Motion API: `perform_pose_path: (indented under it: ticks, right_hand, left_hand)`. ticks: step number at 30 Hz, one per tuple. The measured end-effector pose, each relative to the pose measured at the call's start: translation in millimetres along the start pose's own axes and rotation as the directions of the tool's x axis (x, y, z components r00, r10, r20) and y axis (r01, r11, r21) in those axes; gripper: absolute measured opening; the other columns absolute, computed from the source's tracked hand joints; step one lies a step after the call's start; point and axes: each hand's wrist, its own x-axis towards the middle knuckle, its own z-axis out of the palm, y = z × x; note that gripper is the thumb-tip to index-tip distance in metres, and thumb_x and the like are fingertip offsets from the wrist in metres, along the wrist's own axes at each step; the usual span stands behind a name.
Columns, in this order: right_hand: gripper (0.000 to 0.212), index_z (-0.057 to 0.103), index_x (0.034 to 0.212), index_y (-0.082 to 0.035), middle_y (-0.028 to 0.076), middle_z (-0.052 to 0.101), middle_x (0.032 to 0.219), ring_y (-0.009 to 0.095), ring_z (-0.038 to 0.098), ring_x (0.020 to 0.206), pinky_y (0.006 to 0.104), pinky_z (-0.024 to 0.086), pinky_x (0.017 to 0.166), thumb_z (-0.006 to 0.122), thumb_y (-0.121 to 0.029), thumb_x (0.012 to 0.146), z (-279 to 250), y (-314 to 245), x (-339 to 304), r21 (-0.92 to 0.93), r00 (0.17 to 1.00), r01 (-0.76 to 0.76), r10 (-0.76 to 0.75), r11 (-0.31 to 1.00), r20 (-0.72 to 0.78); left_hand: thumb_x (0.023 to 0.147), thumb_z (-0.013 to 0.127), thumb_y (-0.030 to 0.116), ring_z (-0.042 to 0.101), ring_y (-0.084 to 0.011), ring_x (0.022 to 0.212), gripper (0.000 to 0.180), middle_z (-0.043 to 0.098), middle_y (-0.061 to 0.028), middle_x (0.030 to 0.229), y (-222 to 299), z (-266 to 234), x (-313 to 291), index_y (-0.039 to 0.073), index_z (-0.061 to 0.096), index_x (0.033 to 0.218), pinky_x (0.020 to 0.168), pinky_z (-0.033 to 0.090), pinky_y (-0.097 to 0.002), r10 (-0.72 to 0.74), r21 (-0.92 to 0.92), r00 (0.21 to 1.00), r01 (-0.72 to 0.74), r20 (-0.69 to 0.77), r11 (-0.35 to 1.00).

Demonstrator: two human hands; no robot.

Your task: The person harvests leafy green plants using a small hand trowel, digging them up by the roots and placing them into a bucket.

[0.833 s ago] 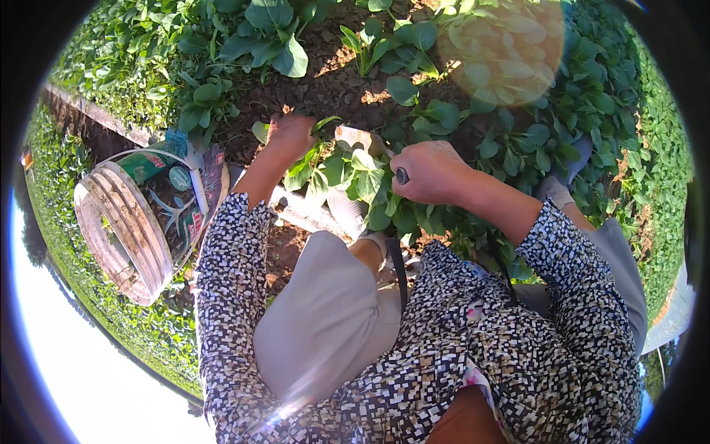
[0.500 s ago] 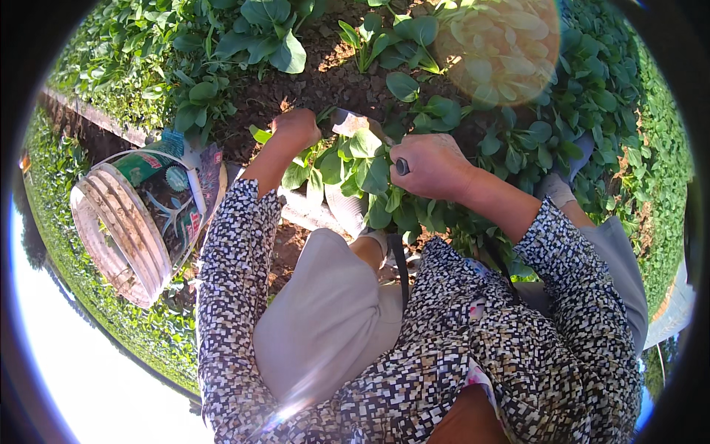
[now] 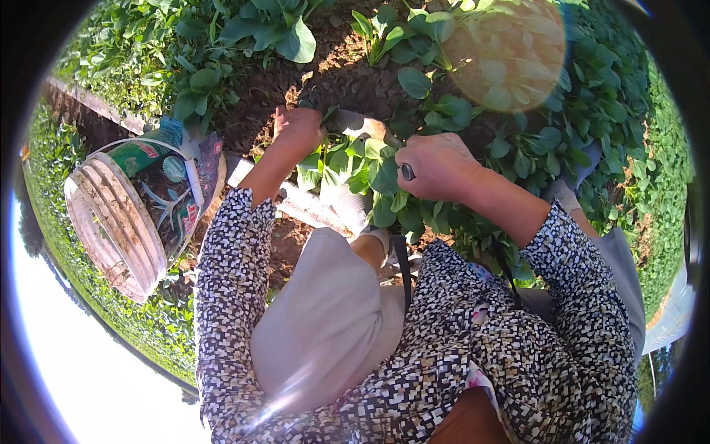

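My right hand (image 3: 444,167) is wrapped round the handle of a knife (image 3: 360,123), and the dark end of the handle shows below the fist. Its broad blade points left, low over the soil, with sunlight glinting off part of it. At the blade's far end my left hand (image 3: 299,130) is closed, its fingertips mostly hidden; a bit of dark green leaf shows beside it, but what it grips I cannot make out. Just below the blade, leafy green plants (image 3: 382,176) grow between my two hands, in front of my shoe.
On the left, a dirty white bucket (image 3: 111,231) lies tipped, with green packaging and a white handle about it. A pale edging strip (image 3: 111,108) runs behind it. Leafy greens (image 3: 592,96) grow densely at the right, and brown soil (image 3: 347,85) shows beyond my hands.
The view has shifted slightly. Both hands stay close to the same plants with the knife between them. A bright leaf left of my left hand no longer shows.
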Motion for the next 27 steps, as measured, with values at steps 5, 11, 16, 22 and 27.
perform_pose_path:
  ticks: [5, 11, 16, 22, 27]
  right_hand:
    - [0.017, 0.066, 0.074, -0.008, 0.012, 0.062, 0.078, 0.031, 0.063, 0.075, 0.0432, 0.05, 0.068, 0.06, -0.024, 0.076, -18.1, -2.3, -6.9, -0.098, 0.997, 0.028, -0.021, 0.995, 0.08]
    - [0.022, 0.071, 0.082, -0.008, 0.014, 0.067, 0.085, 0.032, 0.065, 0.083, 0.0427, 0.052, 0.072, 0.06, -0.026, 0.076, -45.4, -17.2, -8.2, -0.159, 0.971, 0.033, 0.006, 0.987, 0.24]
    - [0.022, 0.071, 0.083, -0.008, 0.014, 0.067, 0.085, 0.032, 0.066, 0.083, 0.0429, 0.052, 0.072, 0.06, -0.026, 0.076, -41.4, -16.7, -11.0, -0.147, 0.978, 0.018, 0.013, 0.989, 0.206]
    - [0.022, 0.07, 0.083, -0.009, 0.014, 0.066, 0.081, 0.031, 0.065, 0.081, 0.0435, 0.051, 0.072, 0.06, -0.027, 0.076, -38.6, -17.3, -15.3, -0.122, 0.987, -0.012, 0.031, 0.992, 0.155]
    - [0.02, 0.068, 0.079, -0.009, 0.013, 0.064, 0.077, 0.033, 0.064, 0.078, 0.0445, 0.05, 0.07, 0.059, -0.027, 0.076, -39.1, -3.6, -18.4, -0.017, 0.999, -0.046, 0.046, 0.999, 0.014]
  left_hand:
    - [0.086, 0.062, 0.032, 0.065, -0.0291, 0.077, 0.027, 0.067, -0.0123, 0.082, 4.3, -54.3, -27.9, 0.01, 0.065, 0.101, 0.077, 0.048, -0.0406, -0.161, -0.448, 0.936, 0.005, -0.311, 0.894]
    - [0.087, 0.061, 0.032, 0.065, -0.0332, 0.095, 0.038, 0.066, -0.0182, 0.103, 40.0, -36.7, -23.3, 0.008, 0.056, 0.117, 0.084, 0.048, -0.0431, -0.095, -0.564, 0.989, 0.015, -0.113, 0.826]
    - [0.081, 0.06, 0.033, 0.065, -0.036, 0.091, 0.04, 0.067, -0.0197, 0.095, 46.4, -3.9, -8.9, 0.004, 0.06, 0.108, 0.081, 0.049, -0.0454, -0.029, -0.247, 0.999, 0.021, -0.028, 0.969]
    - [0.077, 0.062, 0.031, 0.065, -0.0363, 0.093, 0.038, 0.067, -0.0199, 0.094, 42.4, -0.7, 5.4, 0.004, 0.064, 0.103, 0.082, 0.05, -0.0461, 0.002, -0.171, 0.995, 0.015, 0.098, 0.985]
    - [0.08, 0.064, 0.032, 0.067, -0.0298, 0.083, 0.036, 0.068, -0.0155, 0.086, 29.4, 6.4, 3.6, 0.003, 0.063, 0.102, 0.073, 0.052, -0.0418, -0.033, -0.435, 0.996, -0.008, -0.086, 0.9]
